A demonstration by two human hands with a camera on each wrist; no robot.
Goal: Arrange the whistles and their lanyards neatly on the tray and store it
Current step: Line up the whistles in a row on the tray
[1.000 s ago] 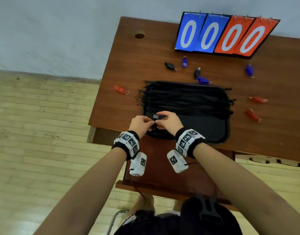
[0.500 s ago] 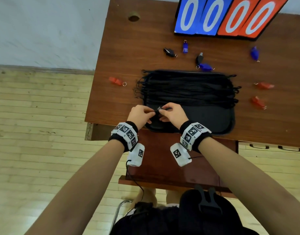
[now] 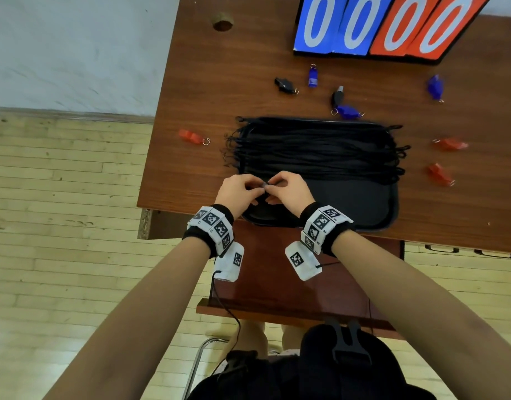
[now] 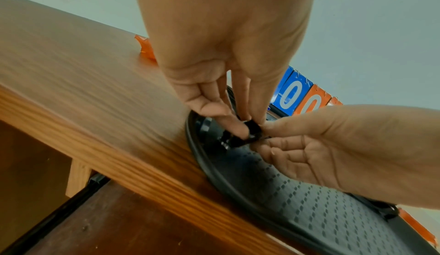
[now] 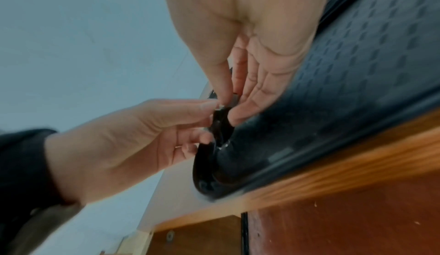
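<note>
Both hands meet over the near left part of the black tray. My left hand and right hand pinch a small black whistle between thumbs and fingertips. The left wrist view shows the whistle just above the dotted tray floor. In the right wrist view it is partly hidden by fingers. A bundle of black lanyards lies across the tray's far half. Loose whistles lie on the desk around it: red, black, blue.
A blue and red scoreboard stands at the back of the wooden desk. More whistles lie at the right: blue, red, red. A lower shelf sits under the desk's front edge.
Both hands stay together over the tray's near left part, turning the whistle slightly. The head view has moved closer to the desk.
</note>
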